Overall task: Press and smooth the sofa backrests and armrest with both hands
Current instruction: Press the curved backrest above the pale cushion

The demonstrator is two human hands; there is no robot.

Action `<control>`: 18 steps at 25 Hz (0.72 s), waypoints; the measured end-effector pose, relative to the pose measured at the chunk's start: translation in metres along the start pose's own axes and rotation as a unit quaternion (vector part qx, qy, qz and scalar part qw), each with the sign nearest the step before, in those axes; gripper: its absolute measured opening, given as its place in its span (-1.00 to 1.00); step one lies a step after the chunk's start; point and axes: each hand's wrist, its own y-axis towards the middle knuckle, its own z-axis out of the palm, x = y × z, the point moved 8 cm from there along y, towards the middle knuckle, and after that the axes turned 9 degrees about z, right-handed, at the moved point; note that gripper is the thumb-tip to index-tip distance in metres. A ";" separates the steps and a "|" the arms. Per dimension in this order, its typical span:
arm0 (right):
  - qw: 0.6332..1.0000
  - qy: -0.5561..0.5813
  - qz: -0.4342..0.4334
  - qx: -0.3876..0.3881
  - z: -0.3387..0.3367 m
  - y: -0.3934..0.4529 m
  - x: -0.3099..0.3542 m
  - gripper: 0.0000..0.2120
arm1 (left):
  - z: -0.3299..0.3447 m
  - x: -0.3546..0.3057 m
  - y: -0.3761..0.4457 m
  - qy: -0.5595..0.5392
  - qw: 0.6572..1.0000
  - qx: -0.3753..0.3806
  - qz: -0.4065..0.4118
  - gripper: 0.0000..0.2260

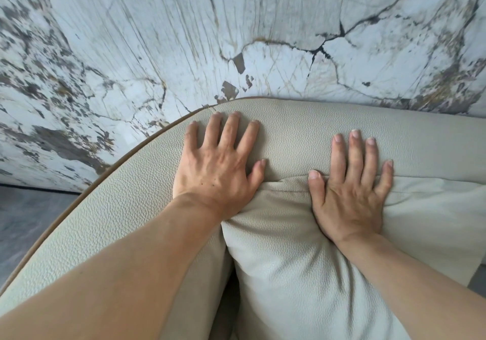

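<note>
A beige pebbled-leather sofa fills the lower half of the view. Its curved backrest top (302, 134) runs from the lower left up to the right, edged with tan piping. A softer back cushion (302, 274) bulges in front of it, creased near its top corner. My left hand (218, 168) lies flat, fingers spread, on the backrest top at the curve. Flat as well, my right hand (349, 192) rests with its palm on the cushion's top edge and its fingertips on the backrest. Neither hand holds anything.
A glossy white marble wall (236, 37) with grey and gold veins stands right behind the sofa. Dark grey floor (29, 218) shows at the left beyond the sofa's curved edge. A dark gap (231, 284) runs between the cushion and the sofa's curved side.
</note>
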 end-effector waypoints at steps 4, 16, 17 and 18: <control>1.000 0.000 0.000 0.008 0.000 0.001 0.000 -0.34 | 0.003 0.000 0.002 0.000 1.000 0.011 0.001 -0.42; 0.998 -0.032 0.020 0.052 -0.004 0.001 0.000 -0.32 | 0.003 0.001 0.001 -0.010 1.000 0.019 -0.005 -0.44; 0.997 -0.039 0.021 0.058 -0.005 0.000 0.000 -0.32 | 0.003 0.002 0.001 -0.011 1.000 0.018 -0.005 -0.43; 0.997 -0.045 0.020 0.062 -0.006 0.000 0.001 -0.32 | 0.002 0.002 0.000 -0.014 1.000 0.016 -0.006 -0.43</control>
